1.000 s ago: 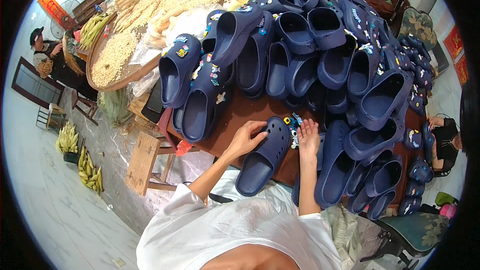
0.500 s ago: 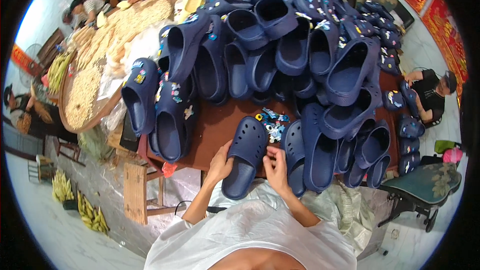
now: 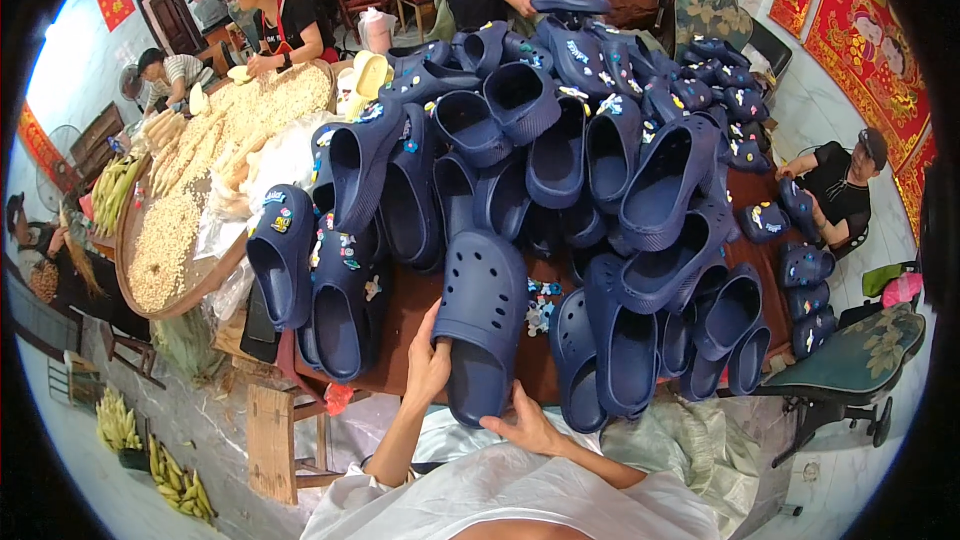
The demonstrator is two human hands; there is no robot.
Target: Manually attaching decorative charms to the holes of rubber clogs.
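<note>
A plain navy clog [image 3: 485, 290] with round holes in its toe is held up in front of me, toe pointing away. My left hand [image 3: 428, 355] is closed on its left side, some fingers hidden beneath. At the heel, the thumb and fingers of my right hand [image 3: 528, 425] grip the lower right edge. Just right of the clog, small colourful shoe charms [image 3: 542, 308] lie on the brown tabletop [image 3: 405, 335], partly covered by it. To their right rests another navy clog [image 3: 577, 355] without charms.
A big pile of navy clogs [image 3: 555, 145], many with charms, covers the table. At left stands a wide tray of corn kernels [image 3: 165, 250]. A wooden stool [image 3: 270, 445] is at the near left, a green chair [image 3: 850, 350] at right. Other people work around the table.
The clog has been raised toward me. My right hand has gone from beside its toe to its heel. My view has tilted up, showing more of the people at the back.
</note>
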